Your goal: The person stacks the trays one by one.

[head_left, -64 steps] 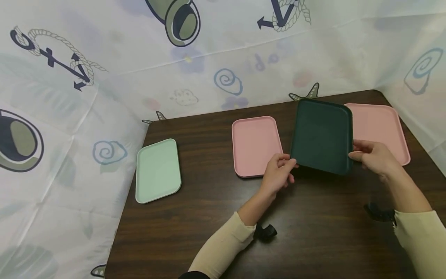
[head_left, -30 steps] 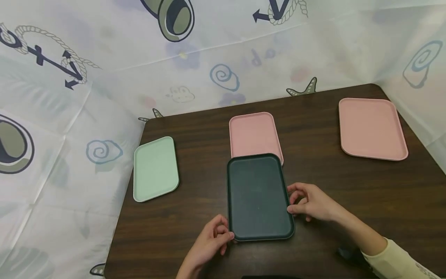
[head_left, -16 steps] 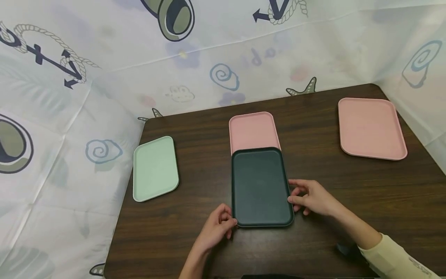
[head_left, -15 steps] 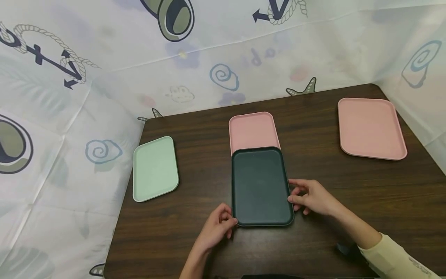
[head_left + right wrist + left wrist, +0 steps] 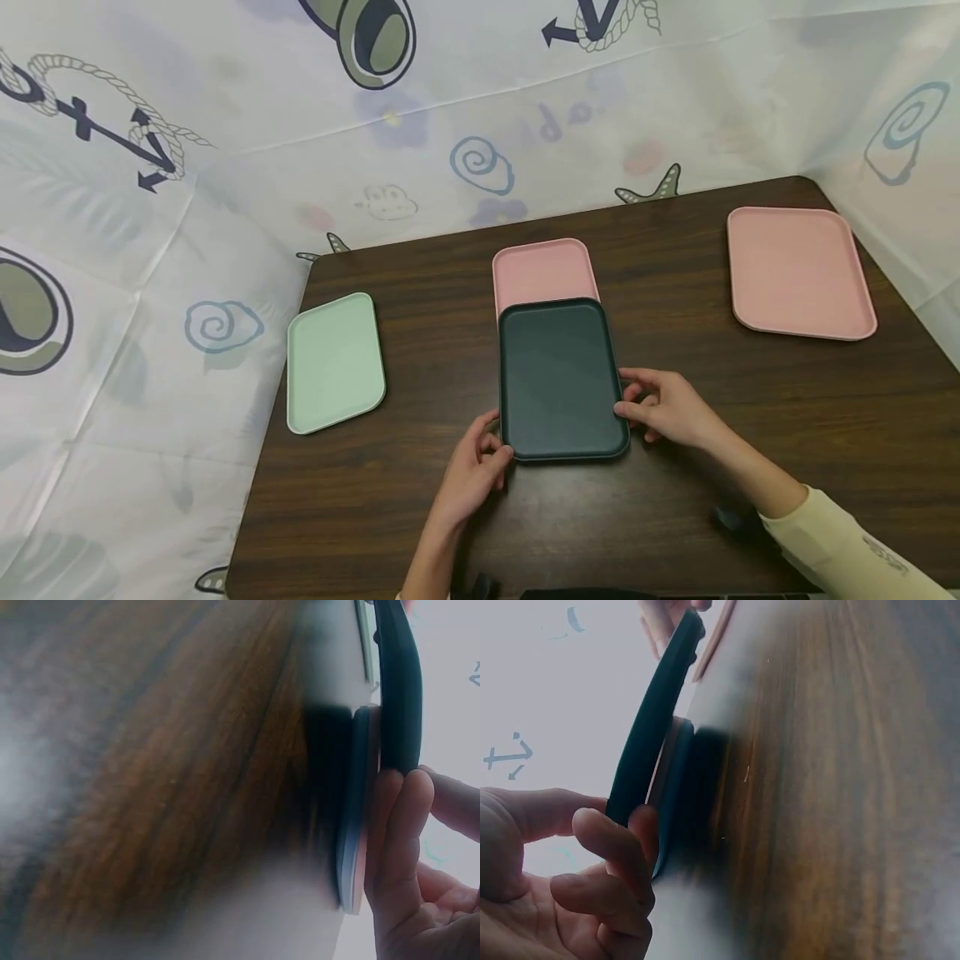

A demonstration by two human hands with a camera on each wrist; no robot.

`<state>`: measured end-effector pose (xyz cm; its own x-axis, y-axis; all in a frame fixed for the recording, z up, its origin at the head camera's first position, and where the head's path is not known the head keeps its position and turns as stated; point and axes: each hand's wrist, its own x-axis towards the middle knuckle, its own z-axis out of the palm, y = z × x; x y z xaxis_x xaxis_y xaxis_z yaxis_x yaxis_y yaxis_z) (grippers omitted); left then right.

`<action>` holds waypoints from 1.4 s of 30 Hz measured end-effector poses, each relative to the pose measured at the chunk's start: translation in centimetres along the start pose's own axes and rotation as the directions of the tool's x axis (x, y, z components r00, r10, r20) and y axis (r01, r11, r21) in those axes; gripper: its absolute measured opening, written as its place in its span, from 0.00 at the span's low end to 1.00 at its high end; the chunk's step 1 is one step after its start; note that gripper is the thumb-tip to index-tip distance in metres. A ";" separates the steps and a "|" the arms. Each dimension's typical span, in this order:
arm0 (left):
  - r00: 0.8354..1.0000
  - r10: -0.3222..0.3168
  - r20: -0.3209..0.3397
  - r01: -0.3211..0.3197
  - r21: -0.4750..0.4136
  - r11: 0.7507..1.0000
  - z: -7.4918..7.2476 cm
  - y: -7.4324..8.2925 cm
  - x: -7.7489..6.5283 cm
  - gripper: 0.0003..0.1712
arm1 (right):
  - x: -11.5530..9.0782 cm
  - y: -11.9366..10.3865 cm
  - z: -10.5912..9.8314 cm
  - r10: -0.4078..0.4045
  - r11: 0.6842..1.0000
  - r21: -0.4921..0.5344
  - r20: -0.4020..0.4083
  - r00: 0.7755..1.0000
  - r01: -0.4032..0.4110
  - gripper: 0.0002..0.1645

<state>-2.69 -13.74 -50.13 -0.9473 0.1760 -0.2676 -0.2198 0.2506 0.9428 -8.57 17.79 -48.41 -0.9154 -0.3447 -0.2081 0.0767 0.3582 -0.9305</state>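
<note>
A dark green tray [image 5: 561, 379] lies partly over the near end of a small pink tray [image 5: 543, 267] at the table's middle. My left hand [image 5: 497, 447] pinches the green tray's near-left corner, and my right hand [image 5: 632, 402] grips its right edge. In the left wrist view my fingers [image 5: 619, 855] curl round the dark rim [image 5: 656, 727]. The right wrist view has my fingers [image 5: 397, 825] on the dark rim [image 5: 397, 690], with the pink tray's edge [image 5: 358, 825] just beneath it.
A mint green tray [image 5: 335, 362] lies at the left of the dark wooden table [image 5: 420, 517]. A larger pink tray [image 5: 798, 271] sits at the far right corner. Patterned white sheets wall the table on three sides.
Both hands carried the dark green tray from the far right to the near middle. They then moved it away from me, over more of the small pink tray.
</note>
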 end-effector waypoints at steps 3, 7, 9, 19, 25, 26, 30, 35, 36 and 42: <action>1.000 0.021 -0.024 -0.020 0.031 0.999 0.1 0.3 0.3 0.35 | 0.3 -0.2 -0.1 -0.009 1.000 -0.023 -0.012 1.000 0.008 0.39; 0.998 0.036 -0.044 -0.034 0.046 0.998 0.2 0.7 0.9 0.35 | 0.8 -0.3 -0.1 -0.020 0.998 -0.057 -0.018 1.000 0.019 0.40; 0.997 0.040 -0.062 -0.037 0.052 0.998 0.3 0.8 1.2 0.35 | 1.1 -0.3 -0.1 -0.031 0.996 -0.080 -0.019 0.999 0.030 0.42; 0.980 0.127 -0.154 -0.097 0.190 0.977 0.2 0.9 2.9 0.33 | 2.8 -0.2 -0.5 -0.064 0.993 -0.098 -0.037 0.997 0.060 0.42; 0.974 0.119 -0.194 -0.066 0.257 0.964 0.2 1.3 4.0 0.34 | 4.0 -0.4 -0.8 -0.073 0.992 -0.105 -0.049 0.996 0.067 0.42; 0.973 0.113 -0.200 -0.057 0.266 0.962 0.2 1.4 4.2 0.34 | 4.1 -0.4 -0.8 -0.075 0.991 -0.110 -0.052 0.996 0.069 0.42; 0.970 0.120 -0.209 -0.053 0.299 0.953 0.3 1.5 5.0 0.34 | 4.8 -0.3 -1.1 -0.091 0.987 -0.136 -0.057 0.994 0.083 0.40; 0.960 0.171 -0.220 -0.090 0.334 0.938 0.3 1.8 6.1 0.34 | 5.6 -0.6 -1.4 -0.103 0.986 -0.139 -0.055 0.993 0.095 0.38; 0.958 0.179 -0.224 -0.095 0.342 0.935 0.3 1.8 6.3 0.34 | 5.8 -0.6 -1.5 -0.101 0.986 -0.135 -0.055 0.993 0.093 0.38; 0.949 0.186 -0.256 -0.087 0.355 0.931 0.2 2.2 7.6 0.34 | 6.8 -1.1 -1.9 -0.088 0.986 -0.146 -0.070 0.994 0.077 0.38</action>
<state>-10.32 -11.65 -50.14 -0.9992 -0.0302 -0.0274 -0.0396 0.5562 0.8301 -15.66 16.67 -48.20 -0.9439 -0.3136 -0.1039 -0.0526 0.4534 -0.8897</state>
